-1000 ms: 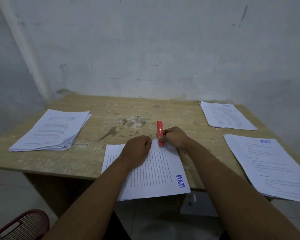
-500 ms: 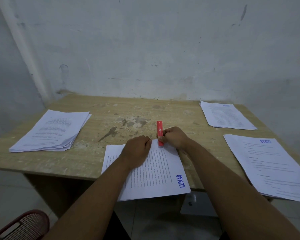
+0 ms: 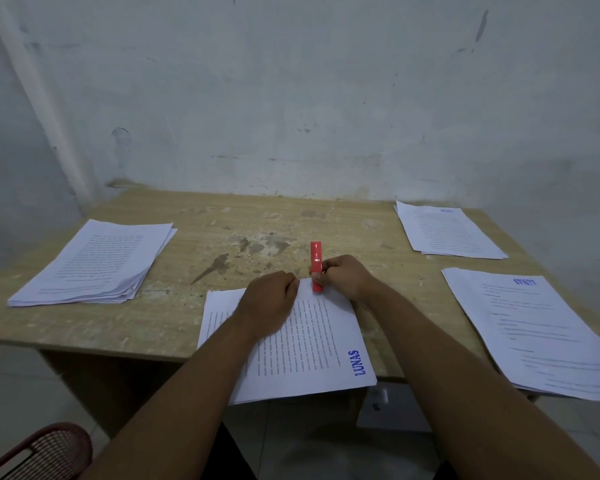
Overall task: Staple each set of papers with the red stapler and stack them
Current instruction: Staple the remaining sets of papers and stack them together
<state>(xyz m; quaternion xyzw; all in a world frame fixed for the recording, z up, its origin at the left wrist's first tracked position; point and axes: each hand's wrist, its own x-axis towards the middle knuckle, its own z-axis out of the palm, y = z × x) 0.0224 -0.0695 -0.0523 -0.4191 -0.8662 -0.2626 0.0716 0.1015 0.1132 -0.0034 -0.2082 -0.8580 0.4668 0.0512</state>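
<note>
A set of printed papers (image 3: 305, 344) stamped "LUNAS" lies at the table's front edge, partly overhanging it. The red stapler (image 3: 316, 261) sits over the set's far edge, pointing away from me. My right hand (image 3: 343, 277) grips the stapler's near end with curled fingers. My left hand (image 3: 267, 301) rests on the papers just left of the stapler, fingers curled down on the sheet's far edge. A stack of papers (image 3: 94, 265) lies at the table's left.
Two more paper piles lie on the right: one at the far right (image 3: 444, 232), one at the near right (image 3: 541, 327) overhanging the wooden table (image 3: 243, 230). A wall stands right behind the table. A red mesh basket (image 3: 45, 452) sits at lower left on the floor.
</note>
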